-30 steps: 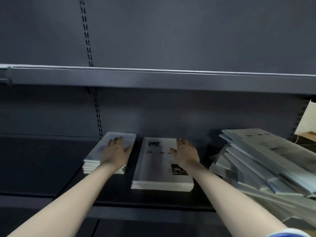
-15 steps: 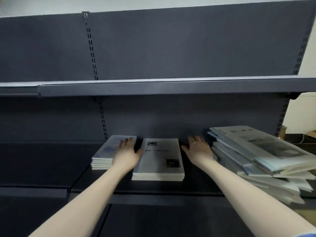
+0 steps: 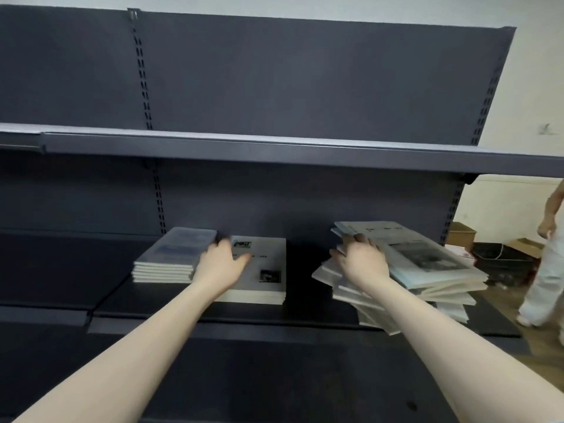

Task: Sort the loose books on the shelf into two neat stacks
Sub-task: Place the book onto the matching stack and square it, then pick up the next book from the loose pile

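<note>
Toward the shelf's [image 3: 213, 326] left end sits the squared blue stack [image 3: 175, 256], matte covers flush. Beside it, the left hand [image 3: 221, 265], fingers spread, rests flat on the grey stack [image 3: 264, 270]. Near the right end, the right hand [image 3: 364, 262] curls its grip onto the slumped loose pile [image 3: 427, 264] (thin, slippery-looking paperbacks): best to lift one top book, not several.

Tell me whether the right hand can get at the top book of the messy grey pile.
Probably yes: the right hand already rests on the left edge of the messy grey pile, and nothing covers its top book.
</note>
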`<state>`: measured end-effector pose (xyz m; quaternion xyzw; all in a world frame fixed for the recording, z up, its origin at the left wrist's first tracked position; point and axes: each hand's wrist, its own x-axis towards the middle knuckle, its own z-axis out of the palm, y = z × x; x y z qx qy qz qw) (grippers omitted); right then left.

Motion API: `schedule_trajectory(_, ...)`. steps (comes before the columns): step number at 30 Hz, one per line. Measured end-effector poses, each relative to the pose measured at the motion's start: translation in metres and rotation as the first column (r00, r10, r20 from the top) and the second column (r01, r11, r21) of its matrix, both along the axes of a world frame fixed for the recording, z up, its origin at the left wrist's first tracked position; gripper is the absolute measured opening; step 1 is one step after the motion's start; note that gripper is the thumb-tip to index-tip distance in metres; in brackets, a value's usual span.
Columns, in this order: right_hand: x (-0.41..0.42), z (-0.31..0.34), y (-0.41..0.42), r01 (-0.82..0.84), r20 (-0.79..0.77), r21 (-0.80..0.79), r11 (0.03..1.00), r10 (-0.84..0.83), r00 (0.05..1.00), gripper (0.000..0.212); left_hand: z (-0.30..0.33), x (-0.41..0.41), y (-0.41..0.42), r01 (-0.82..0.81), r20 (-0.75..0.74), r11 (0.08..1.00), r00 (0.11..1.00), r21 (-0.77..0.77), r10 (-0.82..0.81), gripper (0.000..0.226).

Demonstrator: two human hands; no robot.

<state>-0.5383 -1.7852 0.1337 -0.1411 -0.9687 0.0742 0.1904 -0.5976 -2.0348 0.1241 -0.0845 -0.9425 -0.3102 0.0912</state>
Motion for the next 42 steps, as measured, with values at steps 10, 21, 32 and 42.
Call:
schedule_trajectory(10,0.004,0.011,0.141,0.020,0.041,-0.034,0.999,-0.019,0.999,0.055,0.015,0.009,0.164,0.109,-0.028,0.993,0.994,0.053,-0.108,0.056)
schedule_trajectory(21,-0.019,-0.001,0.242,-0.038,0.097,-0.147,0.988,0.053,0.994,0.064,0.010,0.006,0.279,-0.005,0.106,0.987,0.994,-0.160,0.022,0.086)
schedule_trajectory(32,-0.034,-0.005,0.267,-0.073,0.129,-0.370,0.926,0.129,0.983,0.076,0.017,0.009,0.284,0.010,0.246,0.994,0.969,0.108,-0.036,0.051)
schedule_trajectory(42,-0.036,-0.001,0.248,-0.017,0.122,-0.287,0.958,0.054,0.991,0.063,0.018,0.009,0.280,-0.049,0.253,0.983,0.967,0.179,0.002,0.043)
